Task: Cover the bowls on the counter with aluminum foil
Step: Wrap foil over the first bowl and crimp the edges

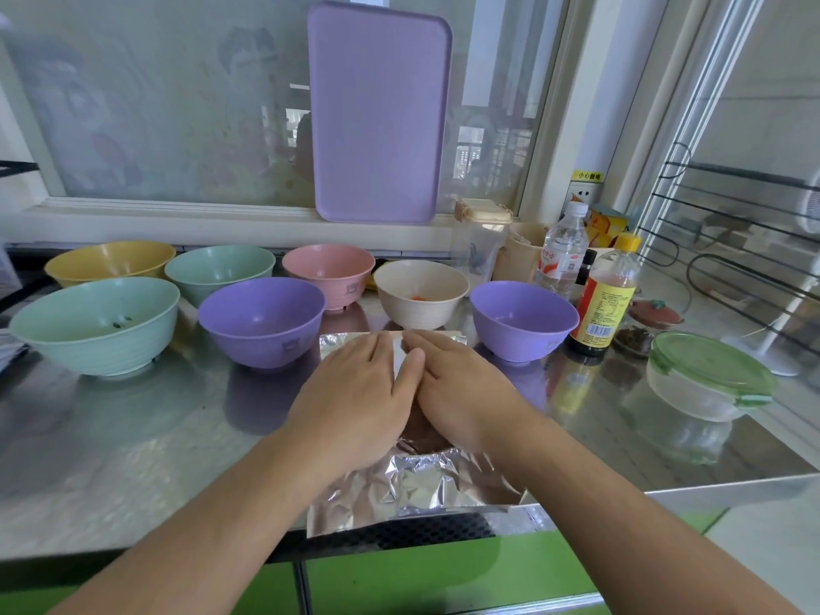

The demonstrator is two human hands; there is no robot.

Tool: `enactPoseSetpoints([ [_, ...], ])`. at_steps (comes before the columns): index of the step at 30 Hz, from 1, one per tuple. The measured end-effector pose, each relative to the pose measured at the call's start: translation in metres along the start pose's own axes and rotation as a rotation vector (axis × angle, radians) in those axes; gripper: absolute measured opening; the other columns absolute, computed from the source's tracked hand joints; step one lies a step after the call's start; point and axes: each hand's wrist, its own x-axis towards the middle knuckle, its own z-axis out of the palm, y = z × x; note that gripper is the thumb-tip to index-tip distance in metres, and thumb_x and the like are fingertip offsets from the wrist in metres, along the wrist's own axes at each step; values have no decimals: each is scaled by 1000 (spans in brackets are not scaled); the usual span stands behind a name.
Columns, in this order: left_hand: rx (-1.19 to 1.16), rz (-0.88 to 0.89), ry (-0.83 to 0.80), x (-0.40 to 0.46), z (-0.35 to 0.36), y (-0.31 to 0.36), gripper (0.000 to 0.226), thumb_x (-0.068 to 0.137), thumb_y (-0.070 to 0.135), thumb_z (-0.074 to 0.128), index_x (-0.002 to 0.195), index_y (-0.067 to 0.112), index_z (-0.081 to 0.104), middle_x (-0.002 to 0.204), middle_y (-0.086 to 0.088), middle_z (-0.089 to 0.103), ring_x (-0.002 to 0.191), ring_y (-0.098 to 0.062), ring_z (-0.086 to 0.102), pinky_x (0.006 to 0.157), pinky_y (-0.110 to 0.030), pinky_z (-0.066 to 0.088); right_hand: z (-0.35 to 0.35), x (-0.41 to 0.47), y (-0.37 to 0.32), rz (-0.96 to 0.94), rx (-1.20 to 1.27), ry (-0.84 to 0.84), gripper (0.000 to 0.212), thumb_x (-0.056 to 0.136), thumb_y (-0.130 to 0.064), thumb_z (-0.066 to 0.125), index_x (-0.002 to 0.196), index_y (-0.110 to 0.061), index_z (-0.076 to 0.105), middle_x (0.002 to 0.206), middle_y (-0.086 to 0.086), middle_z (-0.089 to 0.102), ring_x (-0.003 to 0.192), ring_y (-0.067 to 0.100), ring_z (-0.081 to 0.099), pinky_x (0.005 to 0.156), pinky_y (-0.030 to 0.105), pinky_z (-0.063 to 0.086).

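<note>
A sheet of aluminum foil (412,486) lies over something at the counter's front edge; what is under it is hidden. My left hand (355,392) and my right hand (466,388) press flat on top of it, side by side, fingers straight and pointing away from me. Behind them stand several uncovered bowls: a large mint bowl (97,324), a purple bowl (262,319), a second purple bowl (523,319), a cream bowl (421,292) with something orange inside, a pink bowl (329,273), a smaller mint bowl (219,270) and a yellow bowl (111,261).
A purple tray (379,113) leans against the window. At the right stand a water bottle (563,250), a sauce bottle (605,295), a green-lidded clear container (710,377) and a wire rack (732,241). The steel counter (133,437) ends close to me.
</note>
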Motion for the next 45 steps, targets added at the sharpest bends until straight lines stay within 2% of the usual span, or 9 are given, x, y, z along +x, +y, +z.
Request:
enactPoseSetpoints([
  [3,-56,-84,3,1,-4,0,86,95,56,-8,150,9,38,148,-13,49,139,-32,43,116,-45,34,-10,-18,2,-17,56,2,38,112,-18,39,143,2,51,151,14,52,139,23,38,115,25,26],
  [8,-109,-171,-50,1,-11,8,61,110,36,6,160,7,23,166,-16,30,154,-29,26,125,-41,26,-4,-51,-2,-163,-71,-35,70,108,-50,31,167,-14,19,175,0,14,161,8,1,130,30,4],
  [14,-188,-85,-57,-11,-15,2,82,103,68,7,154,13,40,159,-5,42,152,-20,29,121,-30,22,-7,-54,0,-131,-186,-130,94,97,-81,13,169,-24,-6,177,-4,-13,159,6,-20,132,34,-3],
  [17,-210,-53,-86,-24,-11,-8,91,96,77,10,165,19,22,170,7,21,156,-4,11,120,-17,8,-6,-57,-2,-80,-183,-135,105,90,-87,9,169,-20,-5,175,-4,-16,159,6,-22,132,33,-5],
  [25,-261,-11,-39,-33,-8,-16,124,75,99,3,167,17,10,174,9,7,152,9,1,118,-9,-3,19,-69,4,-87,123,206,85,104,-67,33,170,-21,5,175,-16,-8,160,0,-11,132,33,9],
  [34,-15,27,-224,-30,-17,-18,143,60,111,6,165,16,-15,173,6,-21,156,-4,-20,130,-31,-2,-7,-72,7,-34,238,3,74,111,-48,41,168,-32,-4,172,-22,-19,152,-13,-20,132,31,3],
  [36,24,56,-215,-29,-18,-18,147,56,111,5,166,15,-11,174,4,-17,158,-6,-18,127,-27,-6,-10,-71,3,-140,153,51,69,111,-44,45,169,-29,11,175,-19,-6,157,-7,-12,131,29,8],
  [40,20,101,-241,-31,-25,-21,144,58,109,21,166,18,-11,171,10,-20,154,-2,-24,119,-19,-13,-5,-71,0,-287,423,82,33,103,-12,64,135,-17,66,158,-18,42,137,8,55,105,29,53],
  [45,3,226,-178,-50,-22,-17,103,85,93,10,163,30,-17,164,21,-31,134,18,-44,110,-9,-27,7,-73,4,-375,470,185,20,96,1,73,112,-6,81,134,-5,68,128,14,64,94,27,57],
])
